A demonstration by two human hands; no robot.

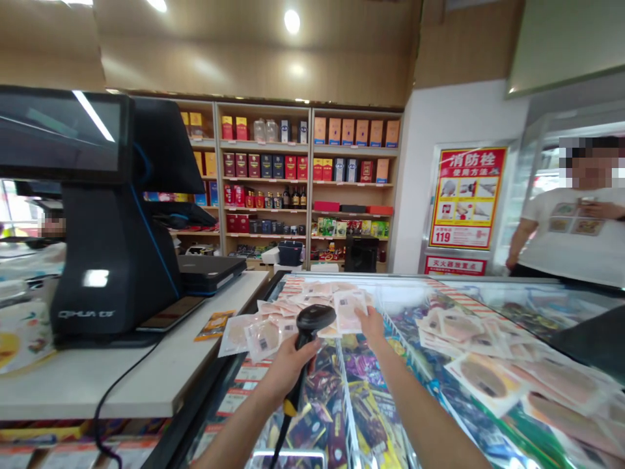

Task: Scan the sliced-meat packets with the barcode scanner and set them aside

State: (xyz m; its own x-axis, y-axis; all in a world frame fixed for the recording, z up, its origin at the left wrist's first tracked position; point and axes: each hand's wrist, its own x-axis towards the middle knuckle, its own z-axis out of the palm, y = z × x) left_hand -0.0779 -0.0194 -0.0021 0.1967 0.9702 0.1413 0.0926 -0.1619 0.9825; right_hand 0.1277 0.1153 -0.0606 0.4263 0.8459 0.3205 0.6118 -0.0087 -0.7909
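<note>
My left hand (289, 365) is wrapped round the handle of a black barcode scanner (312, 318), whose head points up and to the right. A cable runs down from its grip. Between the fingers of my right hand (373, 327) is a flat clear packet (347, 312) with a small printed label, held just right of the scanner head. More such packets (266, 335) lie overlapping on the glass top of the freezer (366, 404), behind and left of the scanner. Another spread of packets (488, 378) covers the glass to the right.
A point-of-sale terminal (107, 260) stands on the white counter (122, 384) at left, with a phone (170, 314) and a small orange packet (215, 324) nearby. Shelves of boxes (266, 166) line the back wall. A person (576, 228) stands at far right.
</note>
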